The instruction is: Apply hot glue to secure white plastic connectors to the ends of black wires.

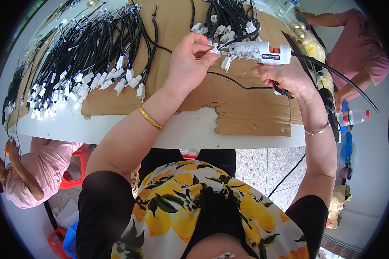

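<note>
Dozens of black cable leads with white connectors (80, 82) lay fanned out at upper left of the frame on the cardboard sheet (246, 110) covering the counter (116, 129); judged finished. A second bundle (227, 19) at top centre appeared still to be processed. The left hand (188, 60) was raised at upper centre, fingers pinched narrow on one white connector (215, 50). The right hand (285, 77) gripped a white glue gun (259, 52), fingers wrapped on its handle, nozzle touching that connector.

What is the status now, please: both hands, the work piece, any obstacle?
Left hand pinches white connector at glue gun nozzle. Right hand grips the gun. Black cables crowd close behind; cardboard sheet underneath.
</note>
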Demonstrator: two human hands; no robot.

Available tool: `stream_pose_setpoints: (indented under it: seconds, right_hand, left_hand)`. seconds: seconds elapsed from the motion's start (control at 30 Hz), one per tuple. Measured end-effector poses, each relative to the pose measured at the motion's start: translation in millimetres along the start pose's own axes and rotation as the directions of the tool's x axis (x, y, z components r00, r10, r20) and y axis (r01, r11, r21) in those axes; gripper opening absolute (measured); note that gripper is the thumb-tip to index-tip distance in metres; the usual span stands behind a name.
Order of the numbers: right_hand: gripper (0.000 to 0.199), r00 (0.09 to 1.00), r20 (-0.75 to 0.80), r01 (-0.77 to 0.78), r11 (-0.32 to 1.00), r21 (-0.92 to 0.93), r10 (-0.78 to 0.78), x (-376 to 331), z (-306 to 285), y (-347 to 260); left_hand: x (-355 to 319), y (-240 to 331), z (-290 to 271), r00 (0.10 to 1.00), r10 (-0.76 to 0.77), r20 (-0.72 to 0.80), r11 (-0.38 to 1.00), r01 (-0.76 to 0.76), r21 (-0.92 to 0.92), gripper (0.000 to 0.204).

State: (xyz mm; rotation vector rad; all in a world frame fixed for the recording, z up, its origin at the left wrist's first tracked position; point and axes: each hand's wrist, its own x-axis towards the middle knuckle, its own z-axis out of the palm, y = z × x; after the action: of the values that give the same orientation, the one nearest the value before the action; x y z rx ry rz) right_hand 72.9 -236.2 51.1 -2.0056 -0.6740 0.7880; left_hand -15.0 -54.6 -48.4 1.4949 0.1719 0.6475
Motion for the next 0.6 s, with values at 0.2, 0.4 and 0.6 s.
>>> stream_pose_setpoints:
  seconds: [0.2,0.4,0.6]
  right_hand:
    - [0.013,1.0,-0.013,0.028,1.0,0.01,-0.028,-1.3,-2.9,0.1]
    - [0.015,1.0,-0.029,0.011,1.0,-0.004,-0.011,-1.7,-2.7,2.0]
    - [0.018,1.0,-0.002,-0.009,1.0,0.027,0.009,-0.2,-2.7,5.0]
  left_hand:
    - [0.5,-0.8,-0.5,1.0,-0.002,0.008,0.999,0.002,-0.033,0.025]
    - [-0.6,3.3,0.3,0.997,-0.037,0.06,0.991,0.044,-0.126,0.021]
    - [-1.0,6.7,0.2,0.99,-0.069,0.12,0.986,0.087,-0.144,0.017]
